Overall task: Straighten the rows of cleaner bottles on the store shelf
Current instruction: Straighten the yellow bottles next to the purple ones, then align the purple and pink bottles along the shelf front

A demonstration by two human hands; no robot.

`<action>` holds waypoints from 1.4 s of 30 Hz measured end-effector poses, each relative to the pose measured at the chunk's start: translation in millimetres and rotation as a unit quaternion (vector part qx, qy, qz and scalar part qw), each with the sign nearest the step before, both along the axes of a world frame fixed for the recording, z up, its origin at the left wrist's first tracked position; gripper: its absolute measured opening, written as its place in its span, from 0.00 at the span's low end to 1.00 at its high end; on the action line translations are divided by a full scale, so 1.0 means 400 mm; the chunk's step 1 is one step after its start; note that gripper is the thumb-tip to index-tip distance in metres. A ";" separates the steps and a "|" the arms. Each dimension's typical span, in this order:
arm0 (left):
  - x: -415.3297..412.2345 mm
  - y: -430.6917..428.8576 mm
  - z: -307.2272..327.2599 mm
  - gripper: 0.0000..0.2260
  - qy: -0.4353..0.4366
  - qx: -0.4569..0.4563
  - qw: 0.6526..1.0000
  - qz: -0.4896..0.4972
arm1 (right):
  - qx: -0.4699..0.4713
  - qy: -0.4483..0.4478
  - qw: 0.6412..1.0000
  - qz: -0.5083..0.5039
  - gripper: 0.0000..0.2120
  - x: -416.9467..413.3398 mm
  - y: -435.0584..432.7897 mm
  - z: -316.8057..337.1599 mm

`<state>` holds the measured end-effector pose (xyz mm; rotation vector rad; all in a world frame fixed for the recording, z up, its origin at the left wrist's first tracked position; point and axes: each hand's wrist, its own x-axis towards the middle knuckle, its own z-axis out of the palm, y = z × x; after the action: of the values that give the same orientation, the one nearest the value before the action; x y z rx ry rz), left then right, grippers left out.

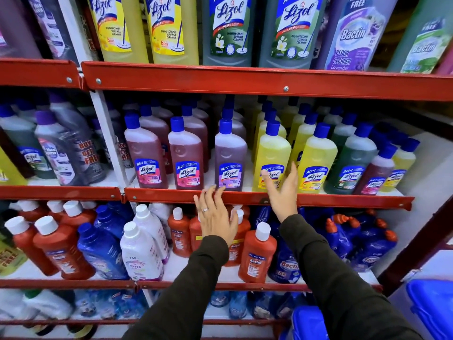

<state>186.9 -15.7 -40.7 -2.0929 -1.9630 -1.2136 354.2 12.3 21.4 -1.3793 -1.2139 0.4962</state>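
Rows of blue-capped Lizol cleaner bottles fill the middle shelf (245, 196). From left stand two pink bottles (147, 155), a purple bottle (230, 155), two yellow bottles (272, 155), a green bottle (350, 160), then smaller ones. My left hand (215, 217) is spread flat in front of the red shelf lip, below the purple bottle, holding nothing. My right hand (284, 190) is raised with fingers apart just in front of the first yellow bottle's label, empty; whether it touches the bottle is unclear.
Large Lizol and Bactin bottles (230, 33) stand on the shelf above. Red and blue Bactin bottles (257, 256) crowd the shelf below, some tilted. A white upright post (110, 138) divides the bays. Blue plastic bins (431, 310) sit at the lower right.
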 end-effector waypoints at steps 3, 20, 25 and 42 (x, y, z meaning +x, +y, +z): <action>0.080 -0.022 0.045 0.23 -0.119 0.030 0.981 -0.149 | 0.028 0.073 0.997 0.017 0.31 -0.003 -0.023 0.008; 0.224 0.055 0.190 0.29 -0.393 -0.159 0.875 -0.233 | -0.024 0.131 0.985 0.110 0.29 0.041 -0.022 -0.002; 0.218 0.050 0.174 0.31 -0.396 -0.157 0.873 -0.239 | -0.018 0.124 0.988 0.094 0.29 0.042 -0.033 -0.007; 0.000 0.071 0.173 0.29 -0.426 -0.040 0.889 -0.160 | -0.028 0.106 0.972 0.206 0.28 -0.182 -0.039 0.031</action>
<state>186.8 12.6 28.5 -2.1864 -1.9446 -2.5007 281.4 -3.2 34.0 -1.0862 -1.3183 0.9516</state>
